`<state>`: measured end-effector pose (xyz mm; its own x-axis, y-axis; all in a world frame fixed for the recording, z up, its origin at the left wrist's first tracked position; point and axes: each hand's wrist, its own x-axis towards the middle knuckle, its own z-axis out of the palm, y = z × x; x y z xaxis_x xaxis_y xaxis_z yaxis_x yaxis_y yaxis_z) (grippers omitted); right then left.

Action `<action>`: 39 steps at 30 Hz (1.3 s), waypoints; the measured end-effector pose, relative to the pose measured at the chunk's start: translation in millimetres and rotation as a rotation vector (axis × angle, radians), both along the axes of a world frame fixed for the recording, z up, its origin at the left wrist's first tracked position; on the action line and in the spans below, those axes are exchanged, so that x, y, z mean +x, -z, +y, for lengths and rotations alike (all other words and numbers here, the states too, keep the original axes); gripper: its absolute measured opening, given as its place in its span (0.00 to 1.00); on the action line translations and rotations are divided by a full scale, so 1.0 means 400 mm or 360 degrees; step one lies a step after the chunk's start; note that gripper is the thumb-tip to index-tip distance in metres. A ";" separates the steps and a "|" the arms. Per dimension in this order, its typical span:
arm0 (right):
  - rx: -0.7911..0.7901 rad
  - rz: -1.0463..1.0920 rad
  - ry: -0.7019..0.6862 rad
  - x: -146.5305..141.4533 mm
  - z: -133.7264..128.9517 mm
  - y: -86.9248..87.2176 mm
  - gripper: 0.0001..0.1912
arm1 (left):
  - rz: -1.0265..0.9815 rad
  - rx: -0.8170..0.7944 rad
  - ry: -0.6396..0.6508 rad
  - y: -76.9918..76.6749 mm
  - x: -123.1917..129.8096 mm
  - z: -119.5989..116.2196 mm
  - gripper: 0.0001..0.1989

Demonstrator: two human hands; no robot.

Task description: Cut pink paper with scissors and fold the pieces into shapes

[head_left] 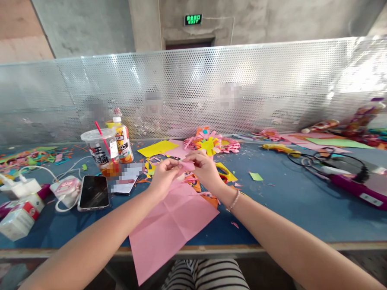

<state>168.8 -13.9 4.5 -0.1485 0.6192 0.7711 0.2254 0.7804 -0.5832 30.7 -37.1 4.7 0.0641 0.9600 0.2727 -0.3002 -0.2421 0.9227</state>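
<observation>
Pink paper is what both hands meet on: the left hand (pixel 161 177) and the right hand (pixel 203 165) come together above the desk (pixel 300 200), each grip closed in a pinch, thumb against fingers, on a small pink piece (pixel 188 165). The two grips sit close together, probably because so slight a thing needs fine control from both sides. The fingers hide part of its shape.

Below them a large pink sheet (pixel 172 232) lies at a slant, its nearest corner jutting past the desk's front edge — it seems wide enough that the spot right before the body cannot take all of it. Crossing creases mark it, so it has likely been folded. Whether it joins the held piece, I cannot tell.

Paper flowers (pixel 209 145) sit just beyond the hands, near the metal screen (pixel 274 84), where they look safe from the forearms. A yellow sheet (pixel 156 148) lies beside them, perhaps within easy reach. The cup (pixel 99 152), bottle (pixel 124 144) and black-screened phone (pixel 93 192) stand or lie off to the left — likely there to leave the middle for paper.
</observation>
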 end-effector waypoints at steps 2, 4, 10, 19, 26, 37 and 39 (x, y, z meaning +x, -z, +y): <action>0.0066 -0.0023 0.0004 0.003 0.001 0.000 0.12 | 0.0006 -0.0005 0.0023 -0.003 0.001 -0.004 0.06; 0.0102 -0.0054 0.0018 0.005 0.000 -0.001 0.15 | -0.0030 -0.0031 0.0057 -0.006 0.001 -0.006 0.06; 0.0101 -0.0100 -0.0018 0.009 -0.007 -0.007 0.16 | -0.0033 -0.0005 0.0081 -0.004 -0.006 0.000 0.11; -0.0133 -0.0050 -0.0141 0.012 -0.013 -0.021 0.18 | -0.0018 0.0033 0.0063 -0.004 -0.009 0.002 0.10; 0.0063 -0.0157 -0.0009 0.013 -0.011 -0.025 0.16 | -0.0173 -0.0029 0.0122 -0.009 -0.005 -0.001 0.08; -0.0011 -0.0079 -0.0080 0.006 -0.024 -0.023 0.18 | -0.0392 -0.0143 0.0225 -0.010 -0.006 -0.001 0.04; 0.0003 -0.0062 -0.0109 0.006 -0.025 -0.023 0.18 | -0.0444 -0.0164 0.0260 -0.014 -0.006 -0.002 0.03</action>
